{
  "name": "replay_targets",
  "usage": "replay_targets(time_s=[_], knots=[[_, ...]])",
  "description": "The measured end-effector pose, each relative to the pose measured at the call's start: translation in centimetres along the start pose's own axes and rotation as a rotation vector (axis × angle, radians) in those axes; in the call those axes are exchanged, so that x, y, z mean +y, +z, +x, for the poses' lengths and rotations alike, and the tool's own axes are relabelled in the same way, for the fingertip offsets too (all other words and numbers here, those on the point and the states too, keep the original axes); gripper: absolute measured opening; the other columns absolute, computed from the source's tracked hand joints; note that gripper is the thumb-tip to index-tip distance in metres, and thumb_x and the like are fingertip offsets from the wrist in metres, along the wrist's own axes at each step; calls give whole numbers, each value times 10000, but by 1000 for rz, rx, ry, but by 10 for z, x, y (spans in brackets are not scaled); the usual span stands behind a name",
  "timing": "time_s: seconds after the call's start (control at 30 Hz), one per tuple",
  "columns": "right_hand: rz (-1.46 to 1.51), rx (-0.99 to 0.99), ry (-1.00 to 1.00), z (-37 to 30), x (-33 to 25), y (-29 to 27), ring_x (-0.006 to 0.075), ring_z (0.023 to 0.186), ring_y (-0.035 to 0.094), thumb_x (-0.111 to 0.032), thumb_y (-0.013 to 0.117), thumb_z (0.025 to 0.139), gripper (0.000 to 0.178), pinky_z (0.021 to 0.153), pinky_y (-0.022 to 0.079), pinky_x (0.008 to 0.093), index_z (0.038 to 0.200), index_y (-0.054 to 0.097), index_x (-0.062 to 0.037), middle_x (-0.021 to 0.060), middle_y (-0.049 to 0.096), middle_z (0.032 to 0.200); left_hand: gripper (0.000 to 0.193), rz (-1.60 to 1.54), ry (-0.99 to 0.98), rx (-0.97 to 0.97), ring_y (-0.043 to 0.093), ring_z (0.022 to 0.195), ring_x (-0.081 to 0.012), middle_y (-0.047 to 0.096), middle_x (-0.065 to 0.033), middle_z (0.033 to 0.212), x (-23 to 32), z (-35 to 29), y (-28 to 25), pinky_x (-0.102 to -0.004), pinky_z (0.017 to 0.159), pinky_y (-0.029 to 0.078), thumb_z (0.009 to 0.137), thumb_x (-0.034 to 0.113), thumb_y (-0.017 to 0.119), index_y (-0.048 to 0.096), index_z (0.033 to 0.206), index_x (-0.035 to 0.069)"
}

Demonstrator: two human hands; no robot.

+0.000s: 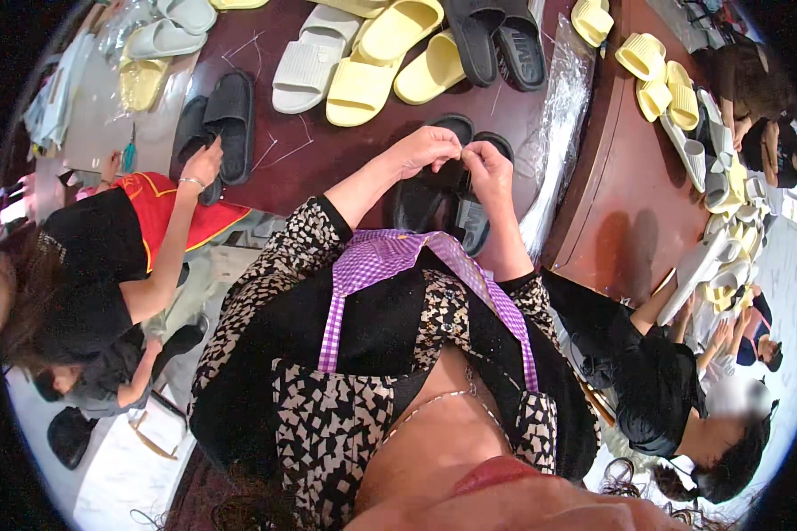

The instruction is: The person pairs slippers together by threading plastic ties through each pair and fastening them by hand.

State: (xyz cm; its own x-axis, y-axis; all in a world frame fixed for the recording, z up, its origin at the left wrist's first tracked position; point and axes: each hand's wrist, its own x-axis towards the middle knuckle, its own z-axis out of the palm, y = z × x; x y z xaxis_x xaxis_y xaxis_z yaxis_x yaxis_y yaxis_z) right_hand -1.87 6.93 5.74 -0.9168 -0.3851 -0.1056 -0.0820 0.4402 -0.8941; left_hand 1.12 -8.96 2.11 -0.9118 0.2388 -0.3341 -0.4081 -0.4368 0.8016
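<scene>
My left hand (423, 152) and my right hand (490, 170) meet fingertip to fingertip over the table, both pinched closed. Whatever lies between the fingertips is too small to make out. Right below them is a pair of black slide slippers: the left slipper (418, 202) lies partly under my left wrist, and the right slipper (472, 223) is partly covered by my right hand.
Beyond my hands lie a grey slipper (308, 69), several yellow slippers (361, 84) and a black pair (505, 44). See-through plastic wrap (558, 133) runs along the right side of the dark red table (314, 164). At left, a co-worker's hand (204, 164) touches black slippers (230, 124); other people work at right.
</scene>
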Motion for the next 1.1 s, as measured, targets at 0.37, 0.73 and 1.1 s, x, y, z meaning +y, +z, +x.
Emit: replay_targets(time_s=[0.37, 0.73, 1.1], knots=[[-108, 163, -185, 11, 28, 9, 188, 633, 600, -65, 597, 786, 76, 607, 469, 283, 842, 613, -15, 111, 624, 735, 118, 183, 66, 135, 508, 603, -77, 554, -6, 727, -20, 10, -4, -218, 547, 431, 829, 93, 536, 589, 893, 9], [-151, 100, -22, -59, 75, -11, 326, 821, 603, -60, 575, 788, 144, 710, 485, 364, 923, 613, -27, 164, 614, 893, 278, 676, 324, 607, 582, 810, -177, 565, -123, 1040, -56, -16, -46, -272, 724, 472, 819, 44, 541, 541, 1090, -22], [-432, -34, -169, -59, 73, 23, 348, 821, 489, -258, 615, 739, 338, 705, 406, 425, 1059, 606, -150, 156, 500, 842, 276, 709, 318, 516, 584, 838, -220, 567, -139, 1010, -58, 10, -57, -300, 782, 457, 832, 120, 549, 543, 1070, -19]])
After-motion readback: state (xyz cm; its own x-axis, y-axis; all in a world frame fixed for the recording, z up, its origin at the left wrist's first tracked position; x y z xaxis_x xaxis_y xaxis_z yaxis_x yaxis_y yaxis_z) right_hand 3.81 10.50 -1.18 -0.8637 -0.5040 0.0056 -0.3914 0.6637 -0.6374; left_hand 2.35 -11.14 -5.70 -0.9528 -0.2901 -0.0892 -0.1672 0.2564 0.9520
